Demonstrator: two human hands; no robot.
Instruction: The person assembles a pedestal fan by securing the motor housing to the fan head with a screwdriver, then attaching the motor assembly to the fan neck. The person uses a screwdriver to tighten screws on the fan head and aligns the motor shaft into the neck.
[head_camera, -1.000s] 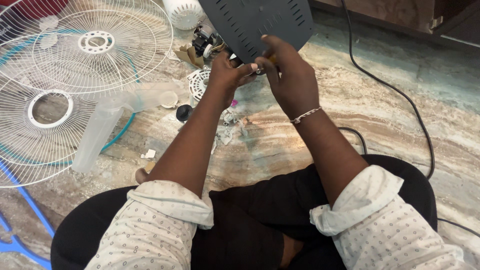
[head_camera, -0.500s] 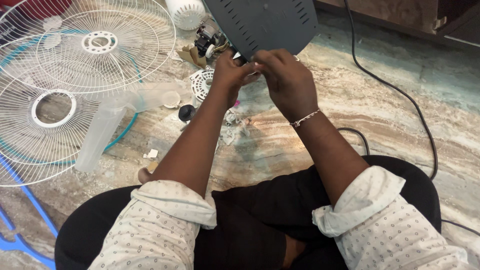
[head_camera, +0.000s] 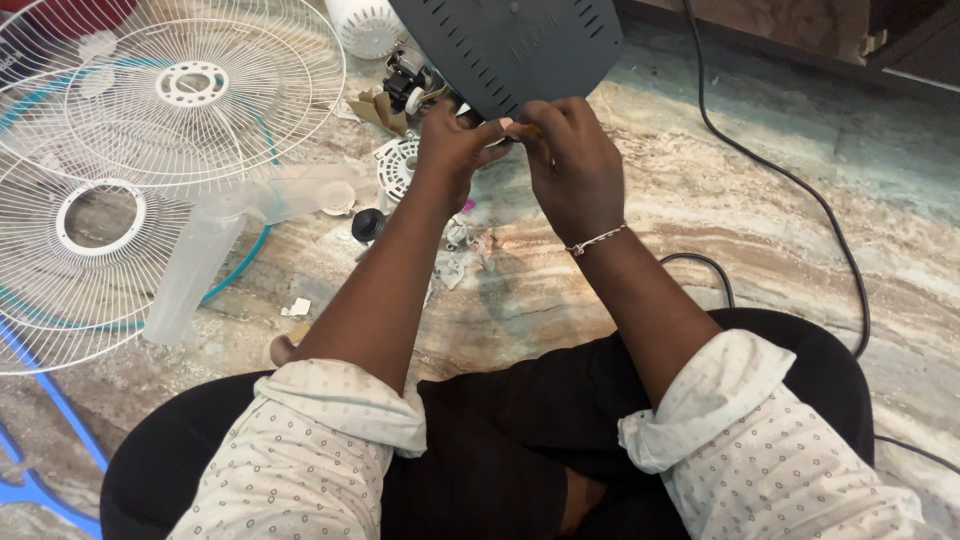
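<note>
Both hands meet at the near edge of the dark slotted fan base (head_camera: 510, 45), held up over the marble floor (head_camera: 760, 230). Left hand (head_camera: 452, 150) and right hand (head_camera: 572, 165) pinch a small part (head_camera: 520, 128) between fingertips, possibly a wire end; too small to tell. White fan grilles (head_camera: 170, 120) lie to the left, black cable (head_camera: 800, 190) to the right.

Even, soft daylight-like light, fairly bright, no harsh glare. Faint sheen on the marble floor (head_camera: 760, 230). Soft shadow under the forearms and beside the black cable (head_camera: 800, 190). Focus mostly sharp; fingertips (head_camera: 505, 128) slightly blurred, possibly motion. Mild wide-angle stretch at the edges.
</note>
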